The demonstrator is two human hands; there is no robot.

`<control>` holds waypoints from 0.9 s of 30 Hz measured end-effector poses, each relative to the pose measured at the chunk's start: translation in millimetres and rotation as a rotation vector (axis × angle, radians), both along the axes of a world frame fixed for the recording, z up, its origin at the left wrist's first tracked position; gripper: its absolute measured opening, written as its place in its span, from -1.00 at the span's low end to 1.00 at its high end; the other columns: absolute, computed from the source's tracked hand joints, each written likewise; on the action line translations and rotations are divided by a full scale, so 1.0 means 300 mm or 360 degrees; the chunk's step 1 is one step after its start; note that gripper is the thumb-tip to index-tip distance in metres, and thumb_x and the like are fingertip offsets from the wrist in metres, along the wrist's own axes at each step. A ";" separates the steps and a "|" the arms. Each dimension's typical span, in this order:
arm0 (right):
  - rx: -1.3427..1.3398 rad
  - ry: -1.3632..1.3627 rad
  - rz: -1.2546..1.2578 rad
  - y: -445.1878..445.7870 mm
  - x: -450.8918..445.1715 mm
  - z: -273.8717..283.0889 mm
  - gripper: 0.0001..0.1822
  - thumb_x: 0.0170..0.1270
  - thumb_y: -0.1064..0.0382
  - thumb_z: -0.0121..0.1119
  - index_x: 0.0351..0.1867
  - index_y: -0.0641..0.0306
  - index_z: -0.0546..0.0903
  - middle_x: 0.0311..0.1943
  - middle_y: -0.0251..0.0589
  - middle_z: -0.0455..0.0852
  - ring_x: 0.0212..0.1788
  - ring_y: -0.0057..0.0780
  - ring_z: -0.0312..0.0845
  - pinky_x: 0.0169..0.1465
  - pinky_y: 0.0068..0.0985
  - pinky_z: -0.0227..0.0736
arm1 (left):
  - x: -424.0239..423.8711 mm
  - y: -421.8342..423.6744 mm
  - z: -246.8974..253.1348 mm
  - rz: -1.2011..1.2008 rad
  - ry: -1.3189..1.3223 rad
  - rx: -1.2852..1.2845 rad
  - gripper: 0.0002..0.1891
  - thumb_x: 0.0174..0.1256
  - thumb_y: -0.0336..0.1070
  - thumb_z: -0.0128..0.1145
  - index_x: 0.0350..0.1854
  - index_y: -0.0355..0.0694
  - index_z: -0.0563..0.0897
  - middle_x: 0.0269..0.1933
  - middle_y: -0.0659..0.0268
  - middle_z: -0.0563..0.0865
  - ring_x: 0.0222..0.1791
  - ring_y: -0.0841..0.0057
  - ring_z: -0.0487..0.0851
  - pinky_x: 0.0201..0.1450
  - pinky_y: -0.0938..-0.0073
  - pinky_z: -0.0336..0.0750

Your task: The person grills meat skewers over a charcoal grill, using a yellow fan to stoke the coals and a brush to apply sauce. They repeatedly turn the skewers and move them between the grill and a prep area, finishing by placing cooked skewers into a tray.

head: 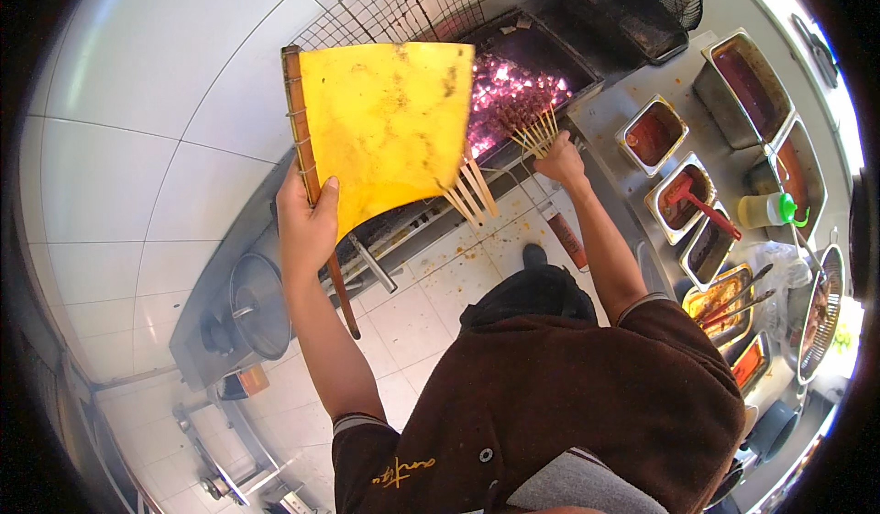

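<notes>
My left hand (307, 222) grips the wooden handle of a yellow hand fan (388, 118), a stained flat sheet wired to the stick. The fan is raised and hides the left part of a charcoal grill (584, 77). My right hand (562, 160) is closed around the ends of several bamboo skewers (538, 134). Their meat (526, 109) lies over glowing coals (500, 77). More flat wooden skewers (474, 187) stick out past the grill's front edge from under the fan, their far ends hidden.
A wire grill rack (412, 1) leans on the tiled wall. On the steel counter (605, 108) at right stand a sauce pan (653, 134), a pan with a red brush (701, 204), a squeeze bottle (763, 210) and a strainer basket (821, 314). A wooden-handled tool (567, 241) hangs before the grill.
</notes>
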State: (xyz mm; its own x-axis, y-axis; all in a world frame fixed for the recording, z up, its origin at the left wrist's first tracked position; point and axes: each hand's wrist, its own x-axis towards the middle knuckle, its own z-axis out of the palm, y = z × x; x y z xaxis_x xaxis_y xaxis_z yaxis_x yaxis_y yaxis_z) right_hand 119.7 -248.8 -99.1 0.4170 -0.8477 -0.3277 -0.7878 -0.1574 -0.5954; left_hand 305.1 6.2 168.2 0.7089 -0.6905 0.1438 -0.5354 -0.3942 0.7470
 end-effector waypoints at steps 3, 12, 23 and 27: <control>-0.0383 -0.0067 -0.0090 0.023 0.013 -0.062 -0.48 -0.12 0.26 0.21 -0.14 0.48 0.28 -0.28 0.27 0.57 -0.10 0.14 0.51 -0.06 -0.21 0.44 | -0.019 -0.008 -0.005 -0.0207 -0.0359 0.0040 -0.71 0.19 -0.55 -0.01 -0.01 -0.40 0.46 -0.28 0.03 0.65 -0.32 0.32 0.65 -0.20 0.44 0.46; -0.0778 0.0023 -0.0021 0.096 0.026 -0.032 -0.53 0.01 0.29 0.09 -0.07 0.55 0.29 -0.28 0.26 0.53 -0.23 0.12 0.57 -0.21 -0.23 0.54 | -0.032 0.017 -0.024 -0.0050 -0.0231 0.0112 -0.70 0.19 -0.56 -0.02 0.00 -0.40 0.45 -0.39 0.08 0.63 -0.47 0.47 0.55 -0.30 0.47 0.44; -0.0686 0.0371 0.0135 0.033 0.025 -0.157 -0.51 0.25 0.35 -0.06 0.10 0.75 0.22 -0.25 0.23 0.61 -0.26 -0.09 0.66 -0.24 -0.40 0.60 | -0.046 0.057 -0.037 -0.0008 -0.0191 0.0075 -0.73 0.21 -0.56 -0.04 -0.02 -0.41 0.45 -0.31 0.06 0.66 -0.38 0.45 0.60 -0.21 0.46 0.45; -0.0576 0.0219 0.0049 0.035 0.032 -0.124 -0.63 0.29 0.34 -0.12 -0.02 0.69 0.31 -0.27 0.28 0.61 -0.25 0.00 0.64 -0.19 -0.31 0.58 | -0.048 0.074 -0.042 0.0041 -0.0153 0.0079 -0.72 0.22 -0.56 -0.04 -0.01 -0.41 0.44 -0.27 0.06 0.67 -0.31 0.42 0.63 -0.15 0.45 0.45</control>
State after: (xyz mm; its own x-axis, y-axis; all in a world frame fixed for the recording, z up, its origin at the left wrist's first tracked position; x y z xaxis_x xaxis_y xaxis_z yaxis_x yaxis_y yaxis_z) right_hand 129.2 -238.3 -136.4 0.4172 -0.9065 -0.0644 -0.8482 -0.3629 -0.3858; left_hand 290.7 28.3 155.5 0.7112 -0.6801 0.1781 -0.5928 -0.4439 0.6720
